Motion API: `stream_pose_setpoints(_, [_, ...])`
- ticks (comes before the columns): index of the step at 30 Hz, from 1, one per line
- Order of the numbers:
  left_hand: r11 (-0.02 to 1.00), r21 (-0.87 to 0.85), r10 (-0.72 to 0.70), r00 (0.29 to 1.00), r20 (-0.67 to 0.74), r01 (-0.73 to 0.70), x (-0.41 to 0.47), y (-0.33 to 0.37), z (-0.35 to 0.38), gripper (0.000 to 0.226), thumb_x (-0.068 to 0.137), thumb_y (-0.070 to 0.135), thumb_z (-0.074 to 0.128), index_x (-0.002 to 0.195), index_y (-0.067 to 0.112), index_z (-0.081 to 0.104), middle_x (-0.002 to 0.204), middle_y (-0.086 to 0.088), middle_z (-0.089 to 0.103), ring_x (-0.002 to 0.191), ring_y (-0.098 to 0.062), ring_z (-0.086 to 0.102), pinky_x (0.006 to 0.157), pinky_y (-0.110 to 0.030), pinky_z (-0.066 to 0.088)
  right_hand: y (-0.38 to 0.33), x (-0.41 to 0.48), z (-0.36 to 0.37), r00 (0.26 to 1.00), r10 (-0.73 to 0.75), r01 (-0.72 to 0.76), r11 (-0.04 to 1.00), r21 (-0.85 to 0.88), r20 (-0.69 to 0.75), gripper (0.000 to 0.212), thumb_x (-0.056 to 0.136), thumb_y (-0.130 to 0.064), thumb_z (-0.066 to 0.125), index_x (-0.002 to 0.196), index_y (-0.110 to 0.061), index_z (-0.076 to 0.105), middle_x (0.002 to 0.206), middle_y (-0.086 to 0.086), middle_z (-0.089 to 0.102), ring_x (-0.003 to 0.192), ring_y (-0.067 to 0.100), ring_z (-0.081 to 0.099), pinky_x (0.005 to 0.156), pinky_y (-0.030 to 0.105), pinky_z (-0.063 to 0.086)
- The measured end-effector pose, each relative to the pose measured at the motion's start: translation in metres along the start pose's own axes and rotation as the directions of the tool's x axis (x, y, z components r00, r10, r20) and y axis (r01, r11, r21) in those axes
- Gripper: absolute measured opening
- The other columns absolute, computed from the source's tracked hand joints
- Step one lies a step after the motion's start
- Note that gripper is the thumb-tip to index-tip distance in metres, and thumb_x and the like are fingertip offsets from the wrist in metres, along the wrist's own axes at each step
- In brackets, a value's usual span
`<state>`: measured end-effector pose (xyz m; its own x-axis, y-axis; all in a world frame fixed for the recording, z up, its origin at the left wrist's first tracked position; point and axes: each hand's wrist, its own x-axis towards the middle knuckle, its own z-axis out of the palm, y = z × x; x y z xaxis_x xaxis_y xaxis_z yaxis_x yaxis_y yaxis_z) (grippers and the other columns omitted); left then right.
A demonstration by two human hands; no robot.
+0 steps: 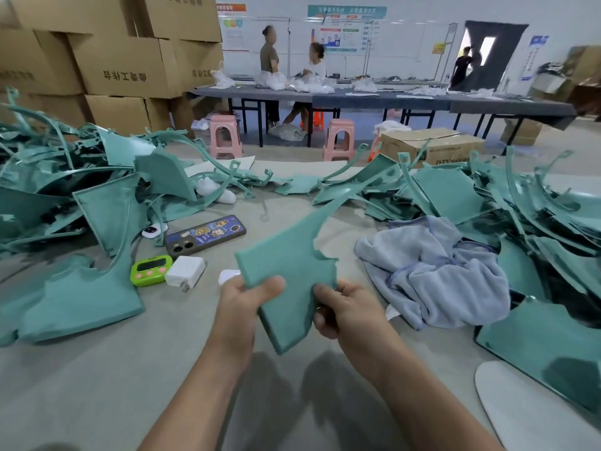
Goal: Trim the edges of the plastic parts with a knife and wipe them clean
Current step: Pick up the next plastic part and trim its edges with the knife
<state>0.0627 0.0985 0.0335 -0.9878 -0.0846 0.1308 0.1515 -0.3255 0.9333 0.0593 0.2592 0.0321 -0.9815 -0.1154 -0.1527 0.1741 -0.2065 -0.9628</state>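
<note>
Held: teal plastic part [292,265], a flat panel with a jagged right edge and a thin curved arm running far-right. It is tilted, with left hand [247,297] and right hand [341,307] gripping its near end. Similar parts are heaped in a left pile [81,196] and a right pile [481,196]. Pale blue cloth [439,278] lies crumpled, near right.

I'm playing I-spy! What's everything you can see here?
held plastic part: one, teal, front middle
plastic parts: too many to count, teal, heaped left and right
cloth: one, pale blue, crumpled right of the held part
phone: one, blue picture case, left of the held part
charger: one, white, below the phone
timer: one, green, beside the charger
long table: one, dark, at the back
stools: two, pink, by the long table
boxes: many, brown, stacked back left
people: three, far back
left hand: one, holds the part's left edge
right hand: one, grips its lower right edge
</note>
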Motion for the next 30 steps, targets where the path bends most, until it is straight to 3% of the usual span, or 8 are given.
stream_pose_setpoints(2, [0.993,0.112,-0.010,0.993,-0.121,0.023,0.000,-0.009,0.008,0.022,0.070,0.016,0.071,0.091,0.015,0.080,0.096,-0.011,0.078,0.088,-0.030,0.074,0.077,-0.044,0.062,-0.001,0.001,-0.001,0.997,-0.003,-0.001,0.999,-0.052,-0.072,0.014,0.101,-0.005,0.055,0.089,-0.007,0.063,0.059,0.010,0.061,0.044,0.018,0.050,0.042,0.024,0.034])
stream_pose_setpoints(4, [0.986,0.165,0.072,0.960,-0.269,-0.027,0.002,-0.011,0.008,0.018,0.069,0.021,0.073,0.085,0.025,0.080,0.089,0.002,0.079,0.083,-0.019,0.075,0.069,-0.030,0.061,-0.004,0.001,-0.012,0.956,-0.153,0.043,0.919,-0.392,-0.252,0.009,0.094,-0.012,0.060,0.091,-0.018,0.066,0.069,0.001,0.071,0.054,0.019,0.061,0.050,0.028,0.043])
stream_pose_setpoints(8, [0.919,0.377,0.282,0.865,-0.415,-0.118,0.008,-0.001,-0.019,0.016,0.071,0.034,0.073,0.076,0.050,0.074,0.073,0.027,0.072,0.066,0.004,0.066,0.059,-0.017,0.052,-0.017,-0.010,-0.039,0.849,-0.459,-0.055,0.415,-0.908,-0.261,0.021,0.090,-0.036,0.061,0.073,-0.023,0.063,0.064,-0.008,0.063,0.066,0.012,0.057,0.057,0.032,0.038])
stream_pose_setpoints(11, [0.740,0.668,0.404,0.849,-0.341,-0.084,0.005,-0.003,-0.027,0.013,0.072,0.045,0.064,0.085,0.045,0.067,0.055,0.014,0.055,0.050,-0.003,0.046,0.051,-0.017,0.042,-0.009,-0.014,-0.038,0.922,-0.320,-0.183,0.137,-0.973,-0.219,0.035,0.088,-0.057,0.055,0.075,-0.024,0.057,0.072,-0.008,0.056,0.075,0.022,0.052,0.059,0.035,0.030])
stream_pose_setpoints(14, [0.580,0.801,0.392,0.913,-0.115,-0.148,-0.005,-0.010,-0.020,0.036,0.081,0.036,0.059,0.113,0.050,0.060,0.071,0.032,0.063,0.064,0.012,0.056,0.058,-0.001,0.037,0.000,-0.011,-0.027,0.949,-0.267,-0.149,0.082,-0.985,-0.166,0.034,0.090,-0.059,0.053,0.090,-0.025,0.054,0.094,-0.004,0.061,0.090,0.027,0.059,0.065,0.035,0.030])
stream_pose_setpoints(21, [0.497,0.863,0.317,0.945,-0.080,-0.094,-0.002,-0.018,-0.021,0.039,0.087,0.014,0.064,0.110,0.043,0.076,0.096,0.021,0.074,0.080,-0.004,0.061,0.067,-0.007,0.040,-0.014,-0.004,-0.037,0.993,-0.075,-0.085,0.120,-0.989,-0.094,0.003,0.093,-0.025,0.058,0.095,-0.027,0.057,0.104,0.000,0.064,0.096,0.024,0.061,0.068,0.031,0.043])
stream_pose_setpoints(25, [0.433,0.900,0.235,0.970,-0.064,-0.045,-0.002,-0.022,-0.021,0.058,0.083,0.001,0.058,0.123,0.041,0.071,0.114,0.016,0.074,0.104,-0.014,0.065,0.082,-0.018,0.044,-0.018,-0.009,-0.052,0.998,-0.057,0.023,0.112,-0.993,0.017,0.023,0.095,-0.015,0.056,0.081,-0.032,0.050,0.093,-0.005,0.063,0.083,0.017,0.056,0.059,0.028,0.038])
stream_pose_setpoints(30, [0.389,0.918,0.229,0.973,-0.017,-0.075,-0.003,-0.023,-0.023,0.063,0.084,-0.001,0.056,0.126,0.044,0.067,0.112,0.012,0.075,0.100,-0.023,0.066,0.077,-0.026,0.047,-0.028,-0.016,-0.059,0.953,-0.300,0.209,0.587,-0.782,0.029,0.018,0.097,-0.014,0.062,0.084,-0.024,0.054,0.075,-0.011,0.074,0.060,0.012,0.062,0.059,0.021,0.048])
